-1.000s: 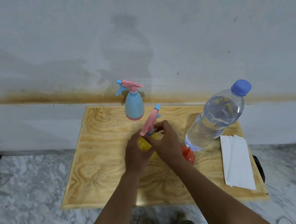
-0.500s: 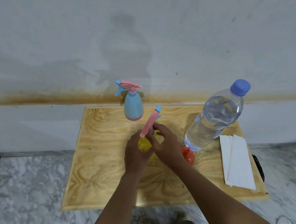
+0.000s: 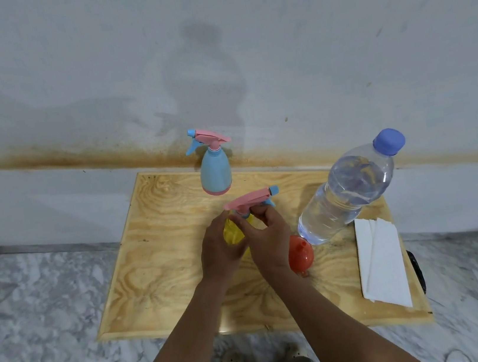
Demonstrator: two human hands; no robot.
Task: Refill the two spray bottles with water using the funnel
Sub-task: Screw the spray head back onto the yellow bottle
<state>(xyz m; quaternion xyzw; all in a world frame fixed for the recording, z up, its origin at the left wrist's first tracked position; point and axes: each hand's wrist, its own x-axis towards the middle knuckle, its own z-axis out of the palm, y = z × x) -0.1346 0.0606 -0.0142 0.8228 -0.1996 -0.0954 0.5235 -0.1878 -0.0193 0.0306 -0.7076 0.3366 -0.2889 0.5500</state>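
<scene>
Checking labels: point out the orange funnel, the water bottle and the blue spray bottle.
orange funnel [image 3: 302, 259], head view, on its cone.
water bottle [image 3: 348, 192], head view, mid-body.
blue spray bottle [image 3: 215, 172], head view, on its body.

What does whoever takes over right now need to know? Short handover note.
Left hand grips the yellow spray bottle, upright on the wooden board. Right hand pinches the base of its pink spray head, which looks seated on the bottle.
Blue spray bottle stands at the board's far edge, head on. Water bottle is capped, on the right; orange funnel sits by its base, untouched.
Done: nothing poured yet.
Left: remove head, insert funnel, uncap water, pour, reclose; repeat for blue.
</scene>
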